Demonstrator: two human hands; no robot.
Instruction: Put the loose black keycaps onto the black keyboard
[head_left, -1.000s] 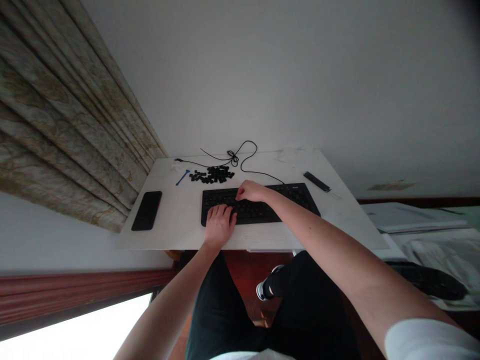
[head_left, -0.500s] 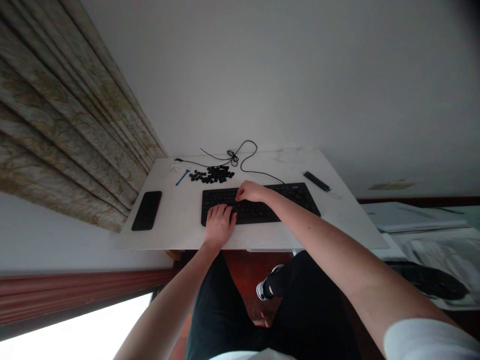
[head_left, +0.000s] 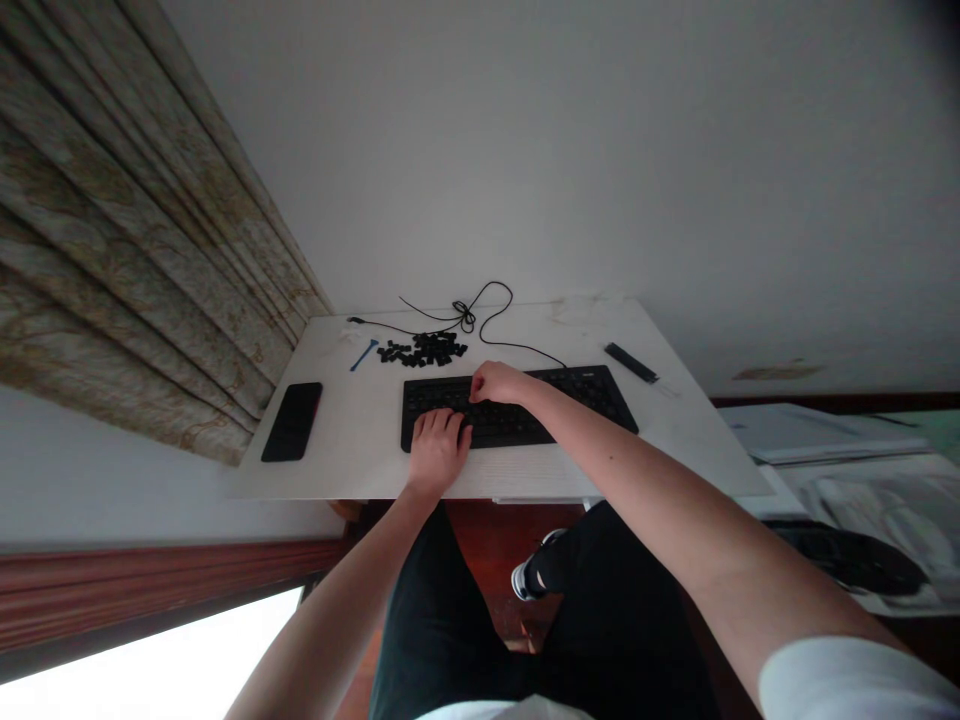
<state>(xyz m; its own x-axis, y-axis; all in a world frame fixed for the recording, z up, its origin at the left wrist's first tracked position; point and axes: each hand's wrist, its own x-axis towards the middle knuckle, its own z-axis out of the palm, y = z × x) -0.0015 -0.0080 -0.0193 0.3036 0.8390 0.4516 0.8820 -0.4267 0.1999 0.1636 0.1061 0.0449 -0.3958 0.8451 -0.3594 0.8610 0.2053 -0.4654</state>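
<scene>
A black keyboard [head_left: 517,428] lies near the front of the white table. Across its left front part rests my left hand [head_left: 439,445], fingers laid over the keys and thumb apart. My right hand [head_left: 496,382] is above the keyboard's left-middle keys, thumb and fingers pinched together and pointing down. Whatever may be between those fingertips is too small to tell. Behind the keyboard is a heap of loose black keycaps [head_left: 431,349], with a small blue tool [head_left: 364,355] to its left.
The keyboard's black cable [head_left: 495,342] runs back to a tied bundle near the wall. A black phone [head_left: 293,422] lies at the table's left, and a dark flat strip [head_left: 631,362] at the right. A patterned curtain [head_left: 150,200] hangs on the left.
Both hands keep almost the same place and pose on the keyboard. The whole view has shifted very slightly.
</scene>
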